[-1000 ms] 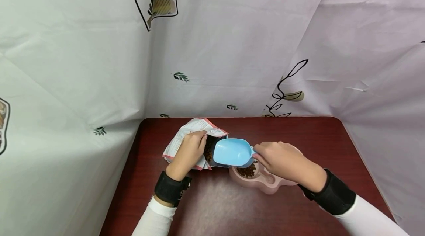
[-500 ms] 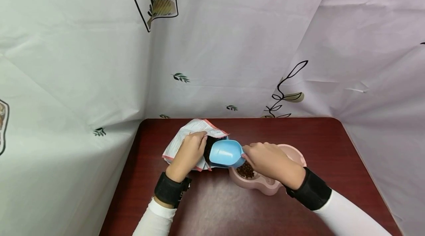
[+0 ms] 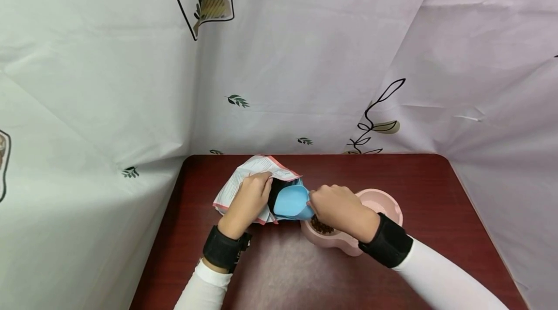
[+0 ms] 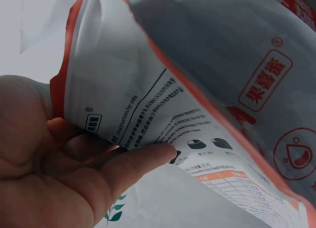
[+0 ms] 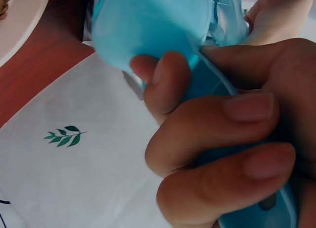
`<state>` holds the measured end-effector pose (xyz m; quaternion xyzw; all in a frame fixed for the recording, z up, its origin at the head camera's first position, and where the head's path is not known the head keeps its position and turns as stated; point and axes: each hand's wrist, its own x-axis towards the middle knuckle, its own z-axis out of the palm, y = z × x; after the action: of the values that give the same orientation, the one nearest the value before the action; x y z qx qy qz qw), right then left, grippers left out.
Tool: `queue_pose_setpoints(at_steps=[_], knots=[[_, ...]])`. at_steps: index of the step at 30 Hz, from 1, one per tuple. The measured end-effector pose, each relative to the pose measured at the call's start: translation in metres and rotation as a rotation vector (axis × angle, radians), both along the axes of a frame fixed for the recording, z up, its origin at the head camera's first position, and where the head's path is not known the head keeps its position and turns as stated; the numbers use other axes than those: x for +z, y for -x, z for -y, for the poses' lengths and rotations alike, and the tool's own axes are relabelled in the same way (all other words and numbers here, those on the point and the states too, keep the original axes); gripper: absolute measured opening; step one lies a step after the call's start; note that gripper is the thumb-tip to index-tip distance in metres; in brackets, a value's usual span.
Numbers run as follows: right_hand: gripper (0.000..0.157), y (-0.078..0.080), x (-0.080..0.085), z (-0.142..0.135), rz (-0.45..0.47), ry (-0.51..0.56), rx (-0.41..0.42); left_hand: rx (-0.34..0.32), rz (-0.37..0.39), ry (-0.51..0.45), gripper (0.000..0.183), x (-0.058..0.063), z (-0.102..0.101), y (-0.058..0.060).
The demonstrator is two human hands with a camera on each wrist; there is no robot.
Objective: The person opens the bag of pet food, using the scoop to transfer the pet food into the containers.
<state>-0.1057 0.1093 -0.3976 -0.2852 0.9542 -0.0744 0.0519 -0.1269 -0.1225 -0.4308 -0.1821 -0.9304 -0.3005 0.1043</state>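
My left hand (image 3: pixel 249 194) pinches the upper edge of a white pet food bag (image 3: pixel 237 181) with red trim, lying on its side with its mouth facing right. In the left wrist view, thumb and fingers grip the bag's printed panel (image 4: pixel 133 85). My right hand (image 3: pixel 337 206) holds a light-blue scoop (image 3: pixel 291 201) by its handle, fingers curled round it in the right wrist view. The scoop's front end sits in the bag's mouth, and what lies beneath it is hidden. Below my right hand stands a pink double bowl (image 3: pixel 344 246) with brown kibble (image 3: pixel 321 225) in its left compartment.
Everything rests on a dark red-brown table (image 3: pixel 279 271) with rounded far corners. A white cloth backdrop (image 3: pixel 305 68) with leaf prints hangs behind and along both sides. The bowl's right compartment (image 3: pixel 383 199) lies partly behind my right hand.
My right hand has moved left with the scoop, carrying its front end into the bag's mouth. More of the bowl's right side shows. The left hand has stayed in place on the bag.
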Motion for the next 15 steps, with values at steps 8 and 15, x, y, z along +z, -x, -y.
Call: queue_pose_setpoints(at_steps=[8,15], knots=[[0.032,0.004,0.001,0.025,-0.008,-0.106,-0.001,-0.005,-0.022,0.013,0.016,-0.001,0.0,-0.001],[0.027,0.004,-0.008,0.039,-0.171,-0.167,0.054,-0.022,-0.033,0.015,0.021,-0.001,-0.001,-0.002]])
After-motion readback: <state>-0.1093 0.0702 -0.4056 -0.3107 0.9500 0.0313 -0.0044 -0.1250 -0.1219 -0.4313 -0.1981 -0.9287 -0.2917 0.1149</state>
